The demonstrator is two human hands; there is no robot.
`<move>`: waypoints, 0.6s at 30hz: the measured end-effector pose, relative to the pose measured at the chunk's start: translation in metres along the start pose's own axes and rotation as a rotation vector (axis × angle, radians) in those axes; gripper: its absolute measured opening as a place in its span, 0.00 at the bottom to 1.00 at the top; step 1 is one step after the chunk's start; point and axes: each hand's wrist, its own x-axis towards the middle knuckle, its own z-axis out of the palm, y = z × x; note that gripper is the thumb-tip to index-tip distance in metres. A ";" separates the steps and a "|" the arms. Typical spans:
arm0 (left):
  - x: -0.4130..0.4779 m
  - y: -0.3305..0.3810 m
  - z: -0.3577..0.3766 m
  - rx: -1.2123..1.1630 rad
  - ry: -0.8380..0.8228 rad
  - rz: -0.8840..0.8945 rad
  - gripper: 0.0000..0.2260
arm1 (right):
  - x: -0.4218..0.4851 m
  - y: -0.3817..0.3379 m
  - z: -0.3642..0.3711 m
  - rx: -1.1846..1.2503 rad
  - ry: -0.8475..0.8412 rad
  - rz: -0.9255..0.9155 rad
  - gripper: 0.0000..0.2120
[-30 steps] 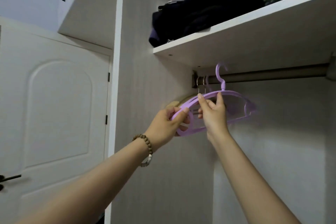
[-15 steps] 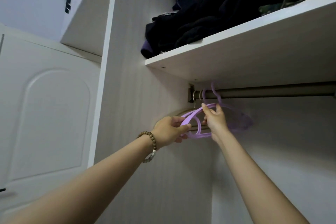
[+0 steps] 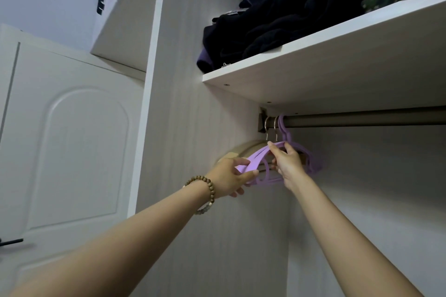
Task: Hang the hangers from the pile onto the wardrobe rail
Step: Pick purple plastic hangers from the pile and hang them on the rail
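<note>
A purple plastic hanger (image 3: 255, 160) hangs with its hook over the dark metal wardrobe rail (image 3: 362, 119) near the rail's left end. My right hand (image 3: 286, 164) pinches the hanger's top bar just below the hook. My left hand (image 3: 231, 176) grips the hanger's left shoulder end. Behind it, two wooden hangers (image 3: 243, 150) with metal hooks hang on the rail against the left wall; they are mostly hidden by the hands.
A white shelf (image 3: 313, 60) sits right above the rail, with dark folded clothes (image 3: 277, 24) on it. The wardrobe's left side panel (image 3: 193, 128) is close to the hangers. A white door (image 3: 67, 152) stands at left. The rail runs bare to the right.
The purple hanger went up and left, and its hook now sits over the rail next to the wooden hangers. Both hands kept hold and followed it.
</note>
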 end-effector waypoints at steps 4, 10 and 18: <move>-0.008 -0.006 -0.005 0.014 -0.007 -0.014 0.22 | -0.022 -0.004 0.002 -0.042 -0.040 -0.055 0.36; -0.034 -0.014 -0.031 -0.010 0.020 -0.013 0.24 | -0.062 -0.008 0.011 -0.184 0.014 -0.215 0.34; -0.115 -0.027 -0.132 0.019 0.247 0.158 0.26 | -0.136 -0.028 0.075 -0.309 -0.042 -0.548 0.26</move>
